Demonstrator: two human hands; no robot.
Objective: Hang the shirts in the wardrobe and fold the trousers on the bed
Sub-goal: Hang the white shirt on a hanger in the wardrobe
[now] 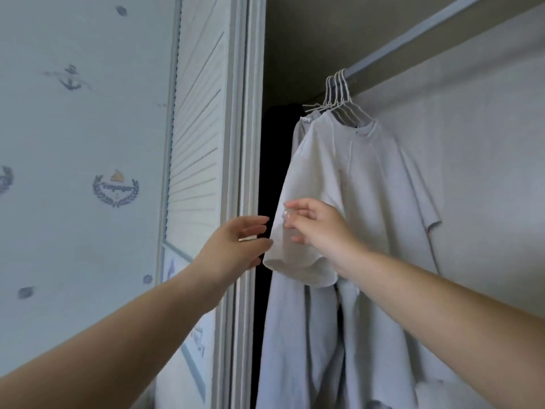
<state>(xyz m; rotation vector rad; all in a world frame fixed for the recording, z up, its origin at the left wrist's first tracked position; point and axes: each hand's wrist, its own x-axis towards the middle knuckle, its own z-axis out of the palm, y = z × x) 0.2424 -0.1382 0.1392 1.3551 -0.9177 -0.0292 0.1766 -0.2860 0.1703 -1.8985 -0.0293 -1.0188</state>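
- Shirts [348, 178] hung in a tight bunch from thin white wire hangers [339, 95] on the pale rail [413, 39] inside the wardrobe, the front one a white short-sleeved tee with a round neck.
- Judging by that, the hanging step was in hand and close to done for this garment; it already sat on its hanger, and what went on looked like tidying of the near sleeve [298, 261].
- Right hand [318, 228] was at the sleeve with fingers bent toward the cloth; it seemed to touch or lightly pinch the fabric, though whether it truly held any I could not tell.
- Left hand [233, 243] reached in just beside the sleeve's hem with fingers loosely spread and straight, holding nothing, its tips at the dark gap beside the door frame [244, 143].
- Next move, I judged, called for a gentle downward tug to smooth the sleeve without dragging the shirt off its narrow hanger.
- Cloth looked soft, thin and matte, falling in slack folds; a longer pale garment [295, 349] hung below and behind it.
- Louvred door [200, 128] showed hard slanted slats, and the wallpaper [88, 143] carried small nautical emblems.
- Trousers and bed were out of view.
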